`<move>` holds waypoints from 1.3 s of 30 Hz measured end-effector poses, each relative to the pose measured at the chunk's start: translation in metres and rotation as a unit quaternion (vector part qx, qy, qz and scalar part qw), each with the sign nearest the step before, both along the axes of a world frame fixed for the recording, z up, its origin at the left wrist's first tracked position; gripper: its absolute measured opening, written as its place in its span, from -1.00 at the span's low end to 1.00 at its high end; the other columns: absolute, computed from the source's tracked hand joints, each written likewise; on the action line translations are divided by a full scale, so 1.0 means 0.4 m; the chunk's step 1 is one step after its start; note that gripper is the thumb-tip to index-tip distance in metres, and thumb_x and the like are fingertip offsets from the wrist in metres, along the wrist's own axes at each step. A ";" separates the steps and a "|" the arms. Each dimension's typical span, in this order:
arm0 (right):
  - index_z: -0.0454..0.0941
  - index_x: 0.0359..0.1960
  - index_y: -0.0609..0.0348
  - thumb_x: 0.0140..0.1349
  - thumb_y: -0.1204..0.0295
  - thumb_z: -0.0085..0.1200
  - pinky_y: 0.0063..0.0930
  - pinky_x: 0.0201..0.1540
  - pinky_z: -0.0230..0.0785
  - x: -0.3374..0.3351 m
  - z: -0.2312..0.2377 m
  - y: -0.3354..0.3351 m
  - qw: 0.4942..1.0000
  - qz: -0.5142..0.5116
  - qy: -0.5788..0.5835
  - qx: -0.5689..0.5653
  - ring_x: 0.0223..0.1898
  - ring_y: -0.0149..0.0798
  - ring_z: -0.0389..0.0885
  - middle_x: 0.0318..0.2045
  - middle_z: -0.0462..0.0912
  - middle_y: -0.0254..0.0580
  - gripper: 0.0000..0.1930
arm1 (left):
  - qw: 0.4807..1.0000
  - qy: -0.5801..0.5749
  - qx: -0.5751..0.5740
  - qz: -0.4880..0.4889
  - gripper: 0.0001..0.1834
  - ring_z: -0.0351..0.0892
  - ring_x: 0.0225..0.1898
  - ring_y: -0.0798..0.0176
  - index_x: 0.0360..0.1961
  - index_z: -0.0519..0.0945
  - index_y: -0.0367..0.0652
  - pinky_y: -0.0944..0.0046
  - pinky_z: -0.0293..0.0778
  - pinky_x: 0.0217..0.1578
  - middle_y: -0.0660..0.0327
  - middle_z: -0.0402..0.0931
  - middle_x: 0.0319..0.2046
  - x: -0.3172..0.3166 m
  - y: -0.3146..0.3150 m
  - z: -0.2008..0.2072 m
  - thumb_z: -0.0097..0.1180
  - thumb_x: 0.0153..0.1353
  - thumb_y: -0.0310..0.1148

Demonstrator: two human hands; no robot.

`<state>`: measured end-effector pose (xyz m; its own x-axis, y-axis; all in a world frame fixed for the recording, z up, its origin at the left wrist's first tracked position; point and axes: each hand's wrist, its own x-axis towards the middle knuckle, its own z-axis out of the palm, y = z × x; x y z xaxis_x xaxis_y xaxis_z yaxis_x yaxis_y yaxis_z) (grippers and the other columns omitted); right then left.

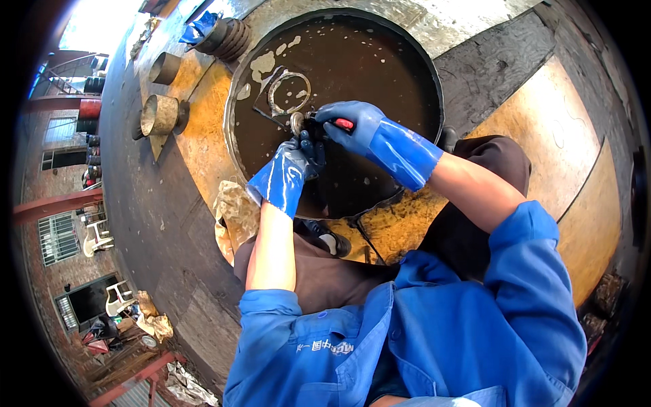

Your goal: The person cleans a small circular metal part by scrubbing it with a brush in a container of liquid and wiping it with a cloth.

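Observation:
Both my hands wear long blue rubber gloves over a wide round tub (229, 125) of murky brown liquid. My left hand (293, 163) is closed round a small round metal part (297, 123), holding it above the liquid. In my right hand (356, 125) is a tool with a red handle (344, 123); its dark end meets the metal part, and its exact kind is hard to make out. Just beyond the hands, a pale metal ring (289, 93) lies in the liquid, with a thin dark rod or wire beside it. Pale foam patches float near the left side.
Left of the tub stand a metal sleeve (160, 115) and a smaller cylinder (165, 68). A ribbed metal piece (227, 39) with blue material stands at the far left rim. Crumpled brown paper (237, 210) lies near my left forearm. Yellowish sheets (542, 115) cover the floor at right.

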<state>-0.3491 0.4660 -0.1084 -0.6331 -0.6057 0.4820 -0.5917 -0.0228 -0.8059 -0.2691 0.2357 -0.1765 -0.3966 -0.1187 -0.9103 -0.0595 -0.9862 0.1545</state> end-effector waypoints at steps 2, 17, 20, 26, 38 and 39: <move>0.75 -0.05 0.10 0.23 0.49 0.31 -0.17 0.08 0.65 0.002 0.020 0.000 0.999 0.004 0.007 -0.041 0.00 0.07 0.77 -0.05 0.79 -0.03 -0.75 | 0.999 0.002 -0.014 -0.047 -0.63 0.79 -0.33 0.20 -0.09 0.68 -0.03 0.05 0.75 -0.22 0.21 0.76 -0.27 -0.002 0.009 -0.001 -0.20 0.58 -0.17; 0.77 -0.01 0.03 0.31 0.39 0.26 -0.25 0.09 0.65 0.036 0.054 0.011 0.992 -0.003 -0.100 -0.081 -0.03 -0.02 0.81 -0.13 0.82 -0.04 -0.76 | 0.995 0.036 0.002 -0.094 -0.62 0.71 -0.50 0.34 -0.15 0.64 0.14 0.03 0.66 -0.18 0.47 0.74 -0.44 -0.004 0.022 0.048 -0.27 0.62 -0.09; 0.76 0.04 0.10 0.36 0.49 0.23 -0.34 0.15 0.61 0.014 0.065 0.023 0.984 -0.024 -0.175 -0.021 -0.01 -0.20 0.80 -0.05 0.82 -0.10 -0.75 | 0.999 0.009 0.023 -0.040 -0.55 0.69 -0.48 0.33 -0.18 0.65 0.13 0.03 0.66 -0.22 0.43 0.68 -0.48 -0.017 0.033 0.101 -0.38 0.60 -0.13; 0.72 0.13 0.18 0.42 0.49 0.21 -0.43 0.19 0.57 0.027 0.121 0.045 0.968 0.016 -0.239 -0.077 0.02 -0.39 0.75 -0.01 0.82 -0.17 -0.72 | 0.998 0.049 0.003 -0.048 -0.57 0.64 -0.53 0.38 -0.24 0.65 0.10 0.07 0.67 -0.23 0.42 0.65 -0.52 0.001 0.021 0.091 -0.33 0.58 -0.16; 0.76 0.05 0.13 0.44 0.35 0.22 -0.48 0.04 0.59 -0.021 0.120 0.051 0.914 0.013 -0.373 -0.157 -0.14 -0.45 0.73 -0.14 0.83 -0.28 -0.75 | 0.988 0.145 0.050 -0.036 -0.77 0.40 -0.64 0.35 -0.54 0.54 -0.04 0.32 0.54 -0.57 0.34 0.36 -0.65 0.003 0.047 0.138 -0.10 0.24 -0.41; 0.76 0.05 0.12 0.44 0.35 0.22 -0.47 0.03 0.59 -0.023 0.118 0.055 0.910 -0.003 -0.390 -0.138 -0.15 -0.45 0.73 -0.14 0.82 -0.28 -0.75 | 0.981 0.161 0.106 -0.025 -0.79 0.40 -0.63 0.34 -0.53 0.54 -0.05 0.33 0.54 -0.56 0.34 0.37 -0.64 0.003 0.053 0.148 -0.09 0.22 -0.40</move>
